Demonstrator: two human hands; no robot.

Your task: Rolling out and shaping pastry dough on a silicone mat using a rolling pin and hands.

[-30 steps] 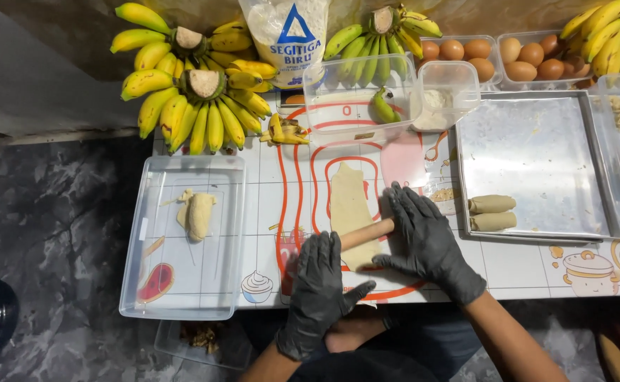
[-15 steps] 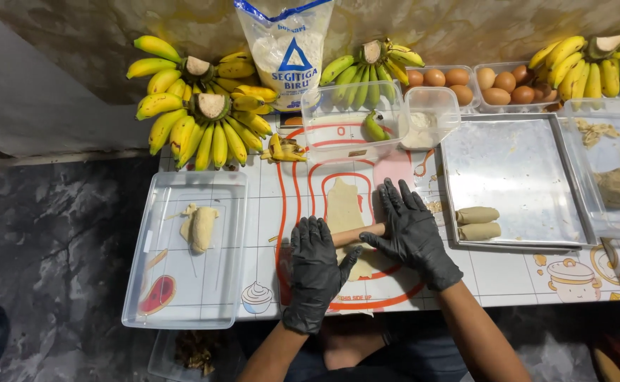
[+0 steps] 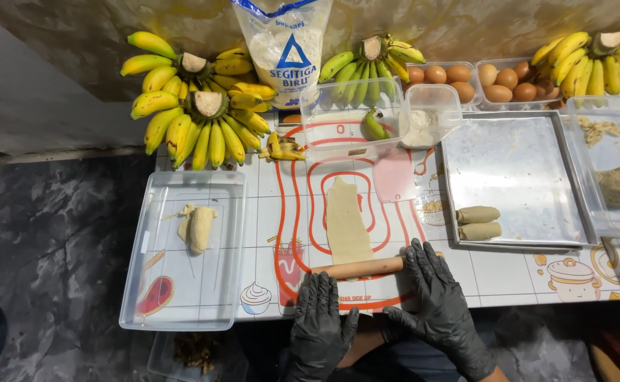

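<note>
Both gloved hands, left hand and right hand, press flat and open on the wooden rolling pin at the near end of the long, flattened dough strip; two finished rolls wait on the metal tray, and a peeled banana remains unwrapped.

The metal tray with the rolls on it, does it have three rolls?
No, the metal tray holds only two dough rolls, lying side by side at its lower left corner.
</note>
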